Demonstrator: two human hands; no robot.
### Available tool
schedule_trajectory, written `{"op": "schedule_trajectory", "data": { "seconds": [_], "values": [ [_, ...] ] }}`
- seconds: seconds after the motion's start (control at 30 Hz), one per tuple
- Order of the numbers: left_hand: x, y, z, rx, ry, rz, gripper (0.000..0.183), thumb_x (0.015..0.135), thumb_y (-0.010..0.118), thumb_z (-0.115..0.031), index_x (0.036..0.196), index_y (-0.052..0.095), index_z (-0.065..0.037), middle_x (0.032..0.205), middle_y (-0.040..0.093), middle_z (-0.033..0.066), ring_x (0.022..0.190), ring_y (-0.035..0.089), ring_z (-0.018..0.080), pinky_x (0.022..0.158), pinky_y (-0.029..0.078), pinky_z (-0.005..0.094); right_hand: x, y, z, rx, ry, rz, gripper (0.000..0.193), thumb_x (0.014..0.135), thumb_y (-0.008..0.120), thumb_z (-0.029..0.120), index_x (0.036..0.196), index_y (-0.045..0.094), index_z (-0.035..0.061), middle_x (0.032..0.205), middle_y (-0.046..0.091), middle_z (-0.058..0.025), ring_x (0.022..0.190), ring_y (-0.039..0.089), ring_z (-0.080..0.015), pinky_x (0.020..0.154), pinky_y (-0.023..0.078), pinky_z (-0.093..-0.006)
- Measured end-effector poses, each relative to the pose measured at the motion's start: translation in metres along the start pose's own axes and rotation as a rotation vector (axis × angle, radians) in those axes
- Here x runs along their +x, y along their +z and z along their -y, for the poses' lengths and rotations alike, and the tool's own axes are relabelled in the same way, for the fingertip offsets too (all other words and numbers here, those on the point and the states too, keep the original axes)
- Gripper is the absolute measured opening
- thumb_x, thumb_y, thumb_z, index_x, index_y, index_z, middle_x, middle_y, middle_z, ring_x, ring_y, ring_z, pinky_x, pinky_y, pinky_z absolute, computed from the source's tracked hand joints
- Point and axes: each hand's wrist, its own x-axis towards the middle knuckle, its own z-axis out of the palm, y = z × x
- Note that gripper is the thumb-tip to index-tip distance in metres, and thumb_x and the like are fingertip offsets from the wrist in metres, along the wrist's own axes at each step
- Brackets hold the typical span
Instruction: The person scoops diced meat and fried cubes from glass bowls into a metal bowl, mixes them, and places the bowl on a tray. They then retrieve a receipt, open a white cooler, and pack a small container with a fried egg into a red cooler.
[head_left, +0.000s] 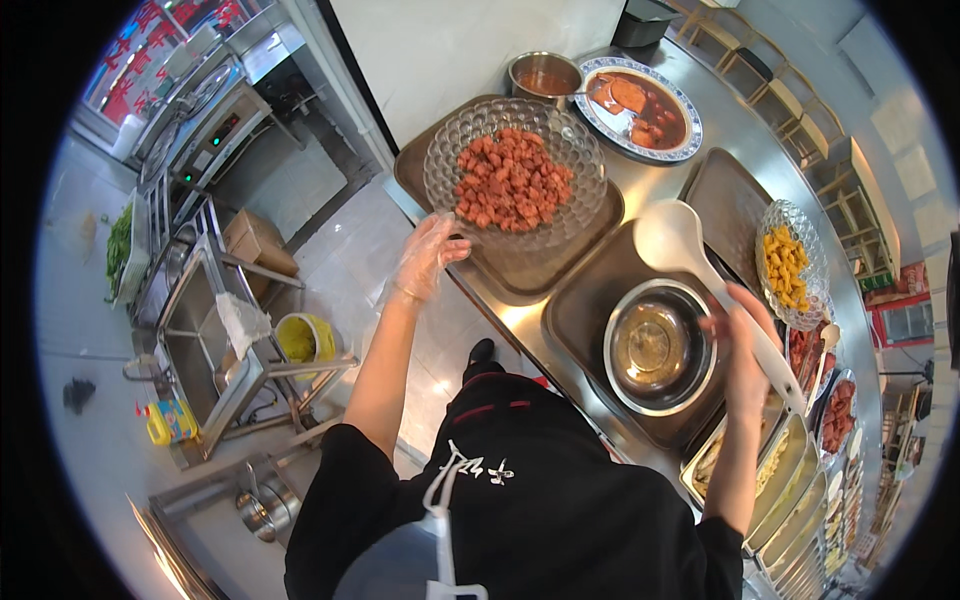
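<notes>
My left hand, in a thin clear plastic glove, is at the near left rim of a scalloped clear plate. Its fingers are apart; whether they touch the rim I cannot tell. Reddish-brown chunks of food are heaped on that plate. My right hand grips the handle of a large white spoon, its fingers slightly blurred. The spoon's round bowl points away from me, above the trays. Left of my right hand, a shiny steel bowl with a little liquid in the bottom sits on a brown tray.
Beyond are a steel pot of red sauce and a blue-rimmed platter of food in sauce. To the right stand a glass dish of yellow pieces and several steel food pans. A sink and yellow bucket are left.
</notes>
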Motion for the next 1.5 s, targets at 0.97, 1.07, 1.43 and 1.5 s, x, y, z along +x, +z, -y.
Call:
{"op": "schedule_trajectory", "data": {
  "seconds": [0.97,1.07,1.43,1.5],
  "values": [
    [0.022,0.033,-0.034,0.228,-0.236,0.251,0.064,0.084,0.060,-0.010,0.133,0.019,-0.008,0.081,0.061,0.0166,0.060,0.066,0.0295,0.050,0.055,0.0340,0.058,0.158,-0.058,0.080,0.357,0.056,0.030,0.090,0.051,0.018,0.110,0.059,-0.0032,0.087,0.067,-0.0120,0.074,0.065,-0.0136,0.059,0.049,-0.0240],
    [0.016,0.029,-0.033,0.221,-0.251,0.231,0.064,0.085,0.060,-0.011,0.132,0.017,-0.008,0.076,0.062,0.0163,0.061,0.066,0.0313,0.050,0.056,0.0367,0.039,0.161,-0.058,-0.172,0.148,0.147,0.030,0.090,0.054,0.020,0.109,0.060,-0.0023,0.074,0.067,-0.0084,0.073,0.065,-0.0144,0.068,0.050,-0.0258],
    [0.009,0.026,-0.027,0.188,-0.262,0.207,0.053,0.085,0.058,-0.013,0.124,0.023,-0.006,0.082,0.060,0.0159,0.065,0.067,0.0314,0.055,0.056,0.0377,0.047,0.140,-0.077,0.510,0.572,0.001,0.031,0.092,0.046,0.016,0.115,0.053,-0.0027,0.095,0.066,-0.0157,0.080,0.066,-0.0187,0.064,0.051,-0.0271],
    [0.005,0.026,-0.029,0.153,-0.257,0.215,0.051,0.085,0.058,-0.012,0.123,0.024,-0.006,0.082,0.060,0.0157,0.066,0.067,0.0318,0.056,0.056,0.0379,0.048,0.137,-0.076,0.565,0.602,-0.027,0.031,0.091,0.044,0.014,0.115,0.052,-0.0037,0.094,0.065,-0.0169,0.078,0.066,-0.0193,0.063,0.051,-0.0273]
  ]
}}
